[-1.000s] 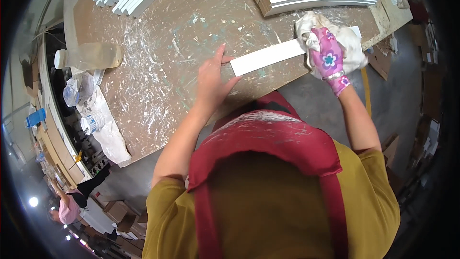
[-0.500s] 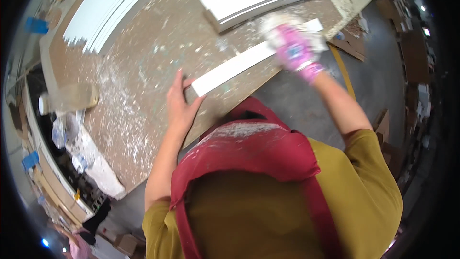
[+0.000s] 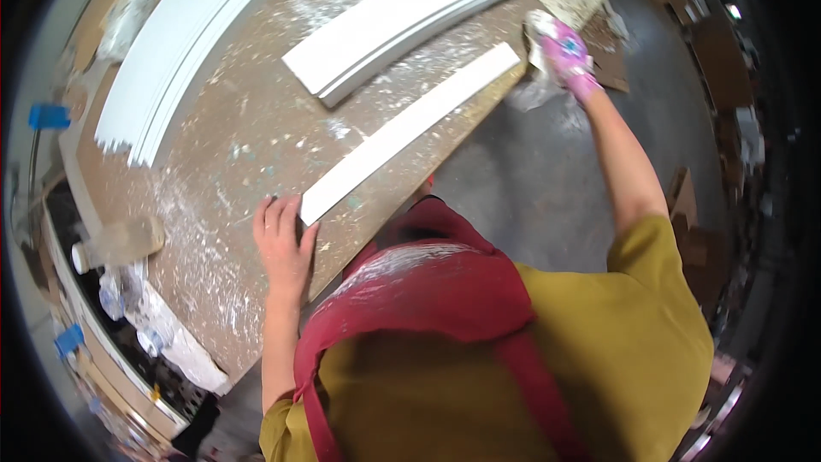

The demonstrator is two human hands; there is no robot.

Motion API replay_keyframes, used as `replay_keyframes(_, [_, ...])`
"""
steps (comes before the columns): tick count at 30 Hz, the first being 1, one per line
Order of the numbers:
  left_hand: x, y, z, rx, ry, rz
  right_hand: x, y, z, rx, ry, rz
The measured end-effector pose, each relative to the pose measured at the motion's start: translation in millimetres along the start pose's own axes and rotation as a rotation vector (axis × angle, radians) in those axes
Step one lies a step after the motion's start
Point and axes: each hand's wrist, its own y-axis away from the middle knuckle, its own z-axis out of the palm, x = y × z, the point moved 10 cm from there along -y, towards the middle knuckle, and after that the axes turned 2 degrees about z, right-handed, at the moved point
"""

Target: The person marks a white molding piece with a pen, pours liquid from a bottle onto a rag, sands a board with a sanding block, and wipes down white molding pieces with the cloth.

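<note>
A long, narrow white strip (image 3: 410, 130) lies at a slant on the paint-spattered worktable. At its near end is my bare left hand (image 3: 286, 239), its fingers against one edge and the thumb at the other. My right hand (image 3: 564, 53), in a pink glove, is closed on a crumpled whitish rag (image 3: 540, 30). That hand is just past the strip's far end, beside the table edge, and apart from the strip. Part of the rag hangs below the glove, and its full shape is hidden by the fingers.
Stacked white boards (image 3: 410, 21) lie behind the strip, and another white stack (image 3: 184, 51) is at the far left. A cloudy plastic bottle (image 3: 124, 244) lies on the table's left side. Cardboard (image 3: 609, 68) rests on the grey floor beyond the right edge.
My right hand has moved off the strip with the rag, outward past its far end. My left hand remains at the near end, fingers closer together. The view has shifted.
</note>
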Motion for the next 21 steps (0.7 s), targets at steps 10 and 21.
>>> replay_keyframes(10, [102,-26,73,-0.075,0.102,0.436,-344,132,-5,-0.694,-0.436,-0.879])
replay_keyframes(21, [75,-8,117,-0.446,1.237,-0.142,-537,240,68,-0.789,-0.396,-1.202])
